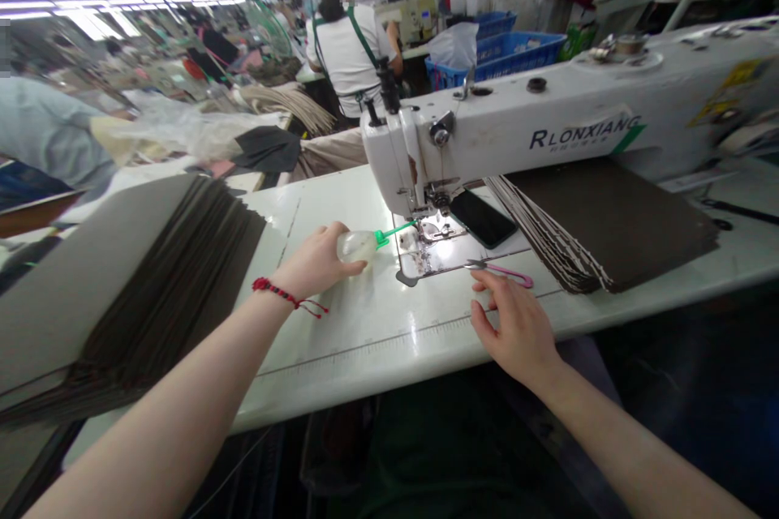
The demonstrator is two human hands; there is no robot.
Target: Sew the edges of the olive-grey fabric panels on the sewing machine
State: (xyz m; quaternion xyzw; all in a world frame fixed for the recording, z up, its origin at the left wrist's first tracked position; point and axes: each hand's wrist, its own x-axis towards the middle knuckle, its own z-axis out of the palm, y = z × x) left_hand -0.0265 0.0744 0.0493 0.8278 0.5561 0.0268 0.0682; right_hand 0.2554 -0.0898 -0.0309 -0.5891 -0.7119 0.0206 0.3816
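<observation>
My left hand (322,258) is wrapped round a translucent squeeze oiler bottle (356,248) with a green cap and a long thin green spout. The bottle lies tilted on its side, and its spout tip reaches to the needle area of a white sewing machine (511,134). My right hand (514,320) is at the table's front, thumb apart from loosely bent fingers, with nothing visible in it. Just beyond its fingertips lie thread snips (508,271) with a pink handle. Whether the fingers touch them I cannot tell. A black phone (483,219) lies beside the machine's metal needle plate (435,242).
A stack of dark brown fabric panels (614,219) lies under the machine's arm at right. Another tall stack of panels (176,276) leans at left. The white table (365,324) has a ruler printed along its front edge. Behind, a person (350,45) sits near blue crates (517,53).
</observation>
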